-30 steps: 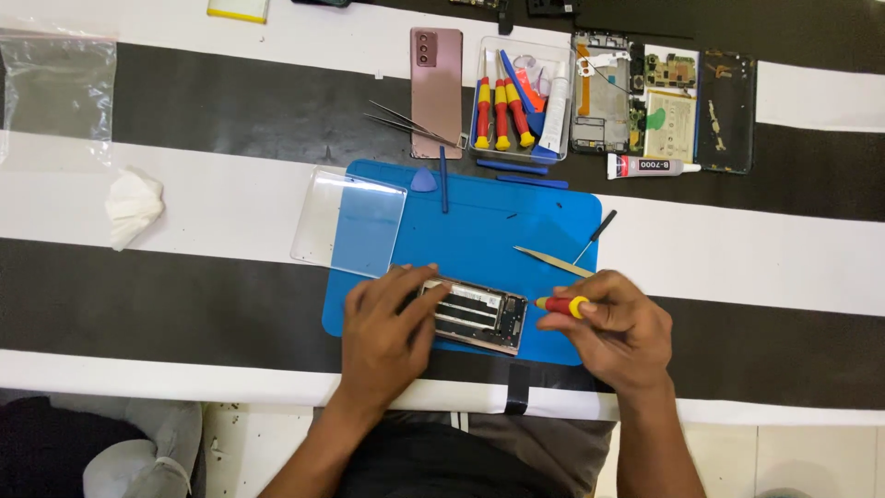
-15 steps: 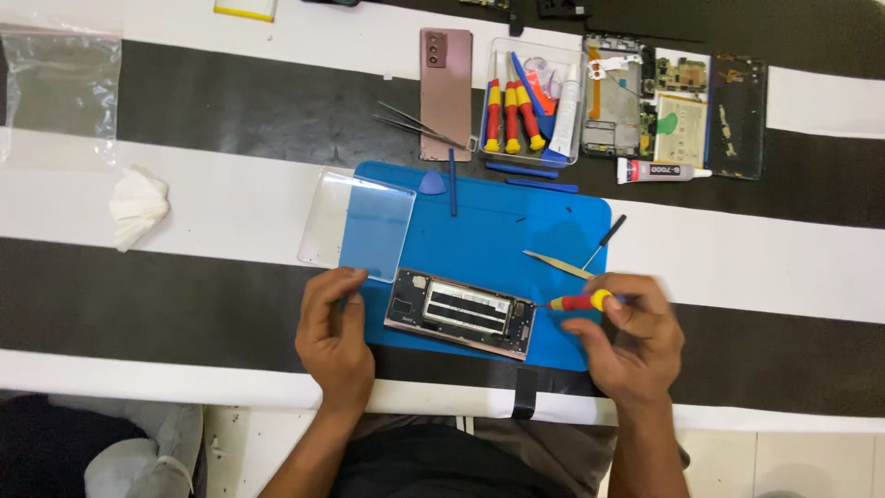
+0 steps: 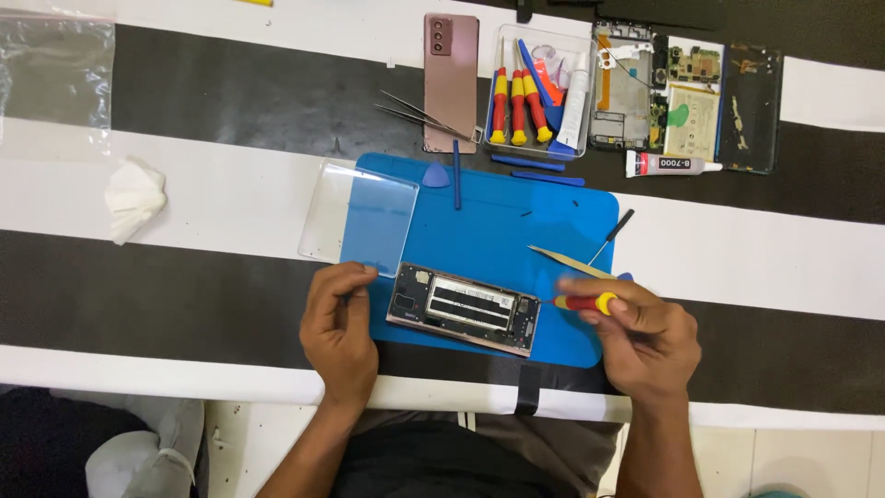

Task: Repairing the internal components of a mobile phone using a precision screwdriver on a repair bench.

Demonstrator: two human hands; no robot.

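From the head view, the opened phone (image 3: 463, 309) lies on the blue mat (image 3: 502, 235) on the striped tabletop (image 3: 184, 198). The left hand (image 3: 339, 330) rests beside its left end, fingers loosely curled, holding nothing. The right hand (image 3: 645, 334) has its fingers clamped on a red-and-yellow screwdriver (image 3: 583, 302) at the phone's right end.

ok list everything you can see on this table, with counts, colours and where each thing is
opened phone: 1, dark, front of mat
work mat: 1, blue, table centre
clear plate: 1, see-through, mat's left edge
held screwdriver: 1, red and yellow, at phone's right end
tool tray: 1, clear, behind mat, holding screwdrivers
phone back cover: 1, bronze-pink, left of tray
tweezers: 1 pair, metal, beside cover
phone parts: several, far right
glue tube: 1, white, below parts
tissue: 1, white, far left
left hand: steadying phone
right hand: fingers gripping screwdriver
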